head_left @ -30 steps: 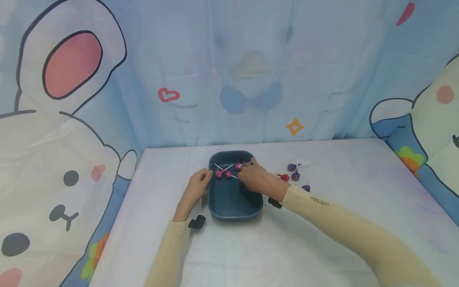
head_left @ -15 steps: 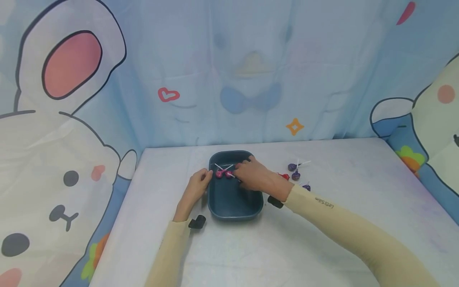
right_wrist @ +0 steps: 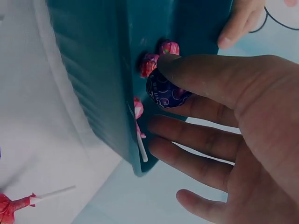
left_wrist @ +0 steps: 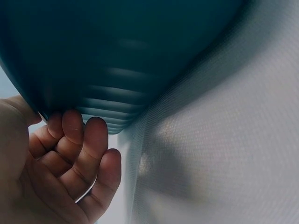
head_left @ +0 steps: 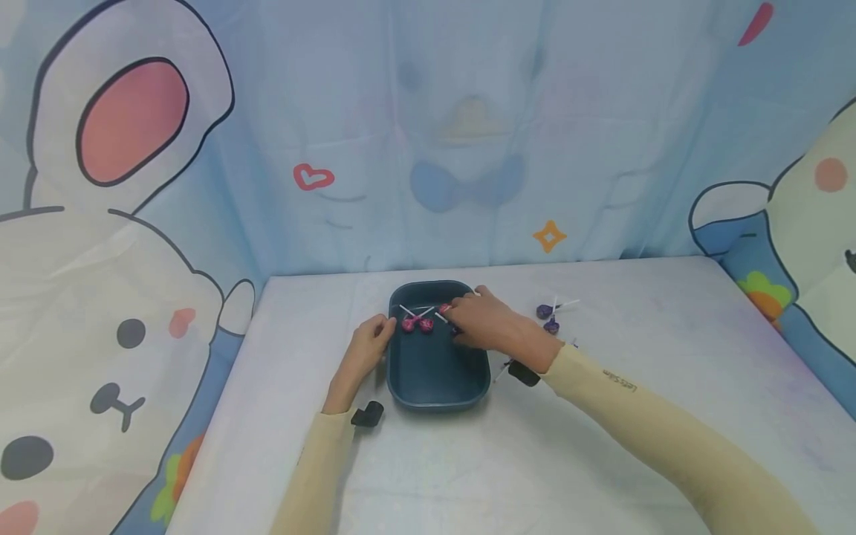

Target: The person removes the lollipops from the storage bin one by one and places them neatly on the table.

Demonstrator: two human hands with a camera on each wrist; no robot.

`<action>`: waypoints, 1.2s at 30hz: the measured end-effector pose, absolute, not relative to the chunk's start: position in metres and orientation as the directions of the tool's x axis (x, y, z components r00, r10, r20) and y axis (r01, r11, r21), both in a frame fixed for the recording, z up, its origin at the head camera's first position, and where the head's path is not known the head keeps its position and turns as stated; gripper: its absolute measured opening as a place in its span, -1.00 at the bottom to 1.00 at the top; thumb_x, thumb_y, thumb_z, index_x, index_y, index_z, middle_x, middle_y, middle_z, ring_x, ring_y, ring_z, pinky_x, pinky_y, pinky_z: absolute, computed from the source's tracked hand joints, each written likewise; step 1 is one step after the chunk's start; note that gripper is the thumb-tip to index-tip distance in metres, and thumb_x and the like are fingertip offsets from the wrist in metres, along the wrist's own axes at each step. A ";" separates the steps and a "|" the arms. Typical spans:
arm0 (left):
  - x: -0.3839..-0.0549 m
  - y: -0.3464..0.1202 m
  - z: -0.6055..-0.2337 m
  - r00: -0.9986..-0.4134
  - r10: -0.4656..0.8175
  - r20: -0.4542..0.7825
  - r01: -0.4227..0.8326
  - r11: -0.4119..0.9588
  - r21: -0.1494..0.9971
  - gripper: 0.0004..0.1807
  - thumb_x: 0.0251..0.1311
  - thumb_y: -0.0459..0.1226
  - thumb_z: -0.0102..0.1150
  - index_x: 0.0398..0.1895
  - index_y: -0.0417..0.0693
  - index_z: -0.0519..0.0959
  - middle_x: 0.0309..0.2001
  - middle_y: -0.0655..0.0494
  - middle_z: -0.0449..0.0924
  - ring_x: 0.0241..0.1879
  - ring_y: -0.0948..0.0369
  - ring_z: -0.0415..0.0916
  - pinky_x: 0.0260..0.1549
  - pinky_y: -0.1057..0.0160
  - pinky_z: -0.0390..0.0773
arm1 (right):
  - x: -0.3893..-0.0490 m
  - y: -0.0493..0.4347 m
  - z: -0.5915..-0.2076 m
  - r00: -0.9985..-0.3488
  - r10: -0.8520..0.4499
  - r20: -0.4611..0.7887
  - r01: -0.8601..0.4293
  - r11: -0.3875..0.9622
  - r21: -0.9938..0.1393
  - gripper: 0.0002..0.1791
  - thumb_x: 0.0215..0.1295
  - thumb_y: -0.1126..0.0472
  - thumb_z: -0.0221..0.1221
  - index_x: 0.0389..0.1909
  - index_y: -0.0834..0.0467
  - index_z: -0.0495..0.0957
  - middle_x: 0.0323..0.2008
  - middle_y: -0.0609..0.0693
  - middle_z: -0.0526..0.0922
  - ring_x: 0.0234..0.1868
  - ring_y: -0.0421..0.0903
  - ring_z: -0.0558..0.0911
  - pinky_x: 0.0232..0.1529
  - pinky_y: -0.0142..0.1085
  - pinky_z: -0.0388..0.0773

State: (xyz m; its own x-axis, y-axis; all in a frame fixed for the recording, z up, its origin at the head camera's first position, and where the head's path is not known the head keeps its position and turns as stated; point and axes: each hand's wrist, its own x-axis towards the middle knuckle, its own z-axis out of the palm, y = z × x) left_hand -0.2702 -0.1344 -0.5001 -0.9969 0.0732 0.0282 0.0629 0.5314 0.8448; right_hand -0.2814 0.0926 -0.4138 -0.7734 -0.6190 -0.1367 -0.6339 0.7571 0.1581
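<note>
My left hand (head_left: pixel 369 348) holds the left rim of a dark teal tray (head_left: pixel 438 386); in the left wrist view its curled fingers (left_wrist: pixel 96 140) lie against the outer wall. My right hand (head_left: pixel 491 323) is over the tray's right side. Its thumb and index finger pinch a purple-wrapped lollipop (right_wrist: pixel 166 91), the other fingers spread loosely. Inside the tray, two pink lollipops (head_left: pixel 426 325) lie side by side with sticks crossing. A third pink lollipop (right_wrist: pixel 138 108) rests by the tray wall, partly covered by my right hand in the head view.
Purple lollipops (head_left: pixel 545 312) lie on the white table (head_left: pixel 428 468) right of the tray, one mostly behind the right wrist. A red lollipop (right_wrist: pixel 8 207) is on the table too, hidden in the head view. A printed cloth (head_left: pixel 468 223) hangs behind.
The right hand dips left over the tray, then draws back slightly right, the purple lollipop now showing at its fingertips. The left hand and the tray stay put.
</note>
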 end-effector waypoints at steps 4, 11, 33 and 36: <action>-0.270 -0.134 -0.500 -0.996 0.077 0.034 0.070 0.526 0.847 -0.66 0.32 -0.01 -0.10 -0.50 -0.02 0.36 -0.58 0.11 0.34 -0.57 0.20 0.32 -0.59 0.29 0.31 | -0.282 0.100 -0.410 -0.783 -0.611 -0.120 -0.622 0.772 0.126 -0.56 0.06 -0.03 0.28 -0.04 0.05 0.54 -0.19 -0.01 0.61 -0.08 0.00 0.56 0.12 0.10 0.26; -0.270 -0.134 -0.500 -0.997 0.075 0.028 0.063 0.519 0.853 -0.67 0.31 -0.02 -0.09 -0.50 -0.03 0.36 -0.57 0.09 0.35 -0.57 0.19 0.33 -0.59 0.28 0.31 | -0.282 0.115 -0.405 -0.795 -0.602 -0.080 -0.607 0.789 0.092 -0.58 0.07 -0.02 0.28 -0.07 0.07 0.54 -0.27 -0.04 0.61 -0.18 -0.04 0.56 0.08 0.06 0.30; -0.271 -0.134 -0.502 -0.997 0.067 0.037 0.067 0.528 0.847 -0.68 0.32 -0.03 -0.09 -0.50 -0.02 0.36 -0.58 0.10 0.34 -0.57 0.19 0.33 -0.60 0.29 0.31 | -0.292 0.171 -0.409 -0.832 -0.554 -0.005 -0.554 0.832 0.034 -0.74 0.07 -0.01 0.28 -0.37 0.07 0.52 -0.54 -0.11 0.49 -0.52 -0.18 0.42 -0.26 -0.06 0.40; -0.272 -0.134 -0.502 -0.997 0.067 0.039 0.069 0.528 0.846 -0.68 0.32 -0.03 -0.09 -0.51 -0.02 0.35 -0.58 0.10 0.34 -0.58 0.19 0.32 -0.60 0.29 0.31 | -0.293 0.179 -0.410 -0.847 -0.532 -0.020 -0.532 0.847 0.016 -0.75 0.07 0.00 0.28 -0.40 0.07 0.51 -0.55 -0.11 0.48 -0.51 -0.18 0.42 -0.30 -0.10 0.38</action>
State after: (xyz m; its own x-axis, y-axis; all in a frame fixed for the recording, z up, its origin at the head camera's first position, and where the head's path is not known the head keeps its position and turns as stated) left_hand -0.2719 -0.1344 -0.5024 -0.9970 0.0670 0.0389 0.0685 0.5284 0.8462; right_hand -0.2925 0.1792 -0.4101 -0.8468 -0.5315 -0.0203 -0.5318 0.8467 0.0160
